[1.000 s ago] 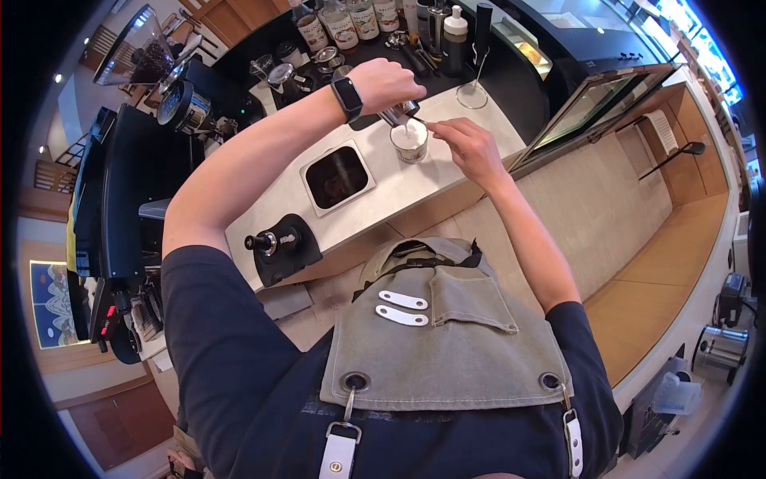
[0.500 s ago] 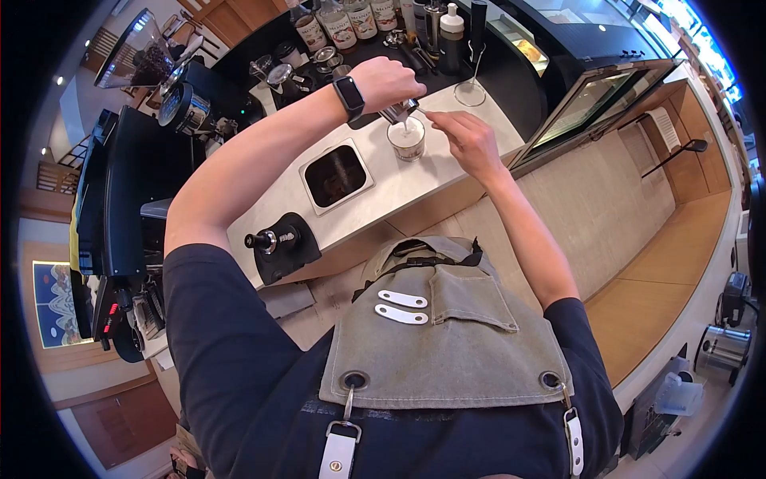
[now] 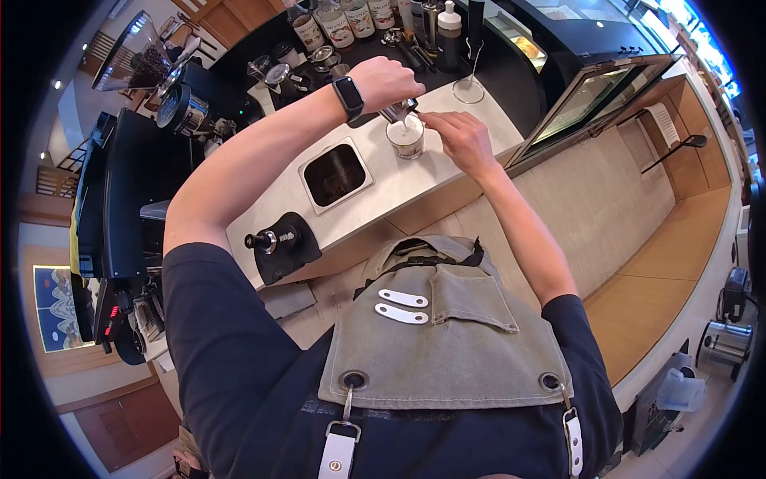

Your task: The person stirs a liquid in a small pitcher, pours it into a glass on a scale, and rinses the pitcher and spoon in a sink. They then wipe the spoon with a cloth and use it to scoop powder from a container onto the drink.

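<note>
Head view shows left grip (image 3: 387, 81) closed on a tilted jug (image 3: 396, 112), right grip (image 3: 461, 137) pinching a thin utensil (image 3: 417, 113), upright cup (image 3: 406, 145) beneath the jug on the desk (image 3: 407, 180), nearer the right grip.

Slight shifts over the last second. Head view has swung a touch: bottles (image 3: 336, 33) and cup (image 3: 406, 147) now appear a little farther left and toward the far side than at first. Right hand (image 3: 461, 144) has drifted left and far too — its fingertips a shade closer to the metal pitcher (image 3: 394, 112). Dark thin utensil (image 3: 416, 114) shows a shorter length beyond those fingertips. White contents (image 3: 405, 134) perhaps slightly higher — too small to be sure.
</note>
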A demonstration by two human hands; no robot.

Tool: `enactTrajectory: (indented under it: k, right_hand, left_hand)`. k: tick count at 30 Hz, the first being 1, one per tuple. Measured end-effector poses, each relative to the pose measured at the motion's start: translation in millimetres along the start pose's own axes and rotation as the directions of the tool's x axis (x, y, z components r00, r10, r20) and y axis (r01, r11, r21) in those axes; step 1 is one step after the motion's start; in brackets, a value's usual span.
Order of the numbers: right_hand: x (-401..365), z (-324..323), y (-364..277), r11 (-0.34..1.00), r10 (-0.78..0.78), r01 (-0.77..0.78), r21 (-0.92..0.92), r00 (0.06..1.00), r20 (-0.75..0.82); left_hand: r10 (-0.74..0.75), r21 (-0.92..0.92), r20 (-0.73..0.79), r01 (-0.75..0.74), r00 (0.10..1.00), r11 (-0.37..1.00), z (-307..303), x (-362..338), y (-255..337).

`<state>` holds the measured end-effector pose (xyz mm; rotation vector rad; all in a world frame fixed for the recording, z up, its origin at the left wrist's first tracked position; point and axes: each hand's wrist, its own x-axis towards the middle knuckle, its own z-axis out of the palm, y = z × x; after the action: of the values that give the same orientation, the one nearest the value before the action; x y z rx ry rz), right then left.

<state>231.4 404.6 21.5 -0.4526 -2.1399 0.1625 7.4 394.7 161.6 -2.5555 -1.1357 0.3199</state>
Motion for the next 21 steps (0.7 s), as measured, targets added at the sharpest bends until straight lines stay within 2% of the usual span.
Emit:
enactTrajectory:
  k: [5, 8, 10, 13, 21]
  right_hand:
    - [-28.7, -14.8, -6.5, 0.997, 0.071, -0.072, 0.015, 0.996, 0.047]
    - [-22.9, -17.6, -6.2, 0.998, 0.063, -0.063, 0.024, 0.998, 0.006]
    - [-10.2, -12.3, -5.1, 0.999, 0.041, -0.04, 0.016, 0.998, -0.043]
    - [3.3, -0.2, -1.0, 1.0, 0.024, -0.024, 0.001, 1.0, -0.011]
    - [-31.0, -18.6, -10.1, 0.994, 0.104, -0.104, 0.021, 0.995, 0.007]
  left_hand:
    - [0.011, 0.005, 0.039, -0.011, 0.999, 1.0, 3.4, -1.2, 0.6]
    - [0.031, -0.002, -0.01, -0.031, 0.999, 1.0, 8.3, -2.5, -1.1]
    - [0.014, -0.007, 0.017, -0.013, 1.0, 1.0, 1.9, -2.2, 2.0]
    - [0.008, -0.018, 0.019, -0.007, 1.0, 1.0, -7.6, -3.0, 3.0]
    - [-0.04, -0.056, 0.007, 0.041, 0.999, 0.998, -2.2, -8.2, -0.2]
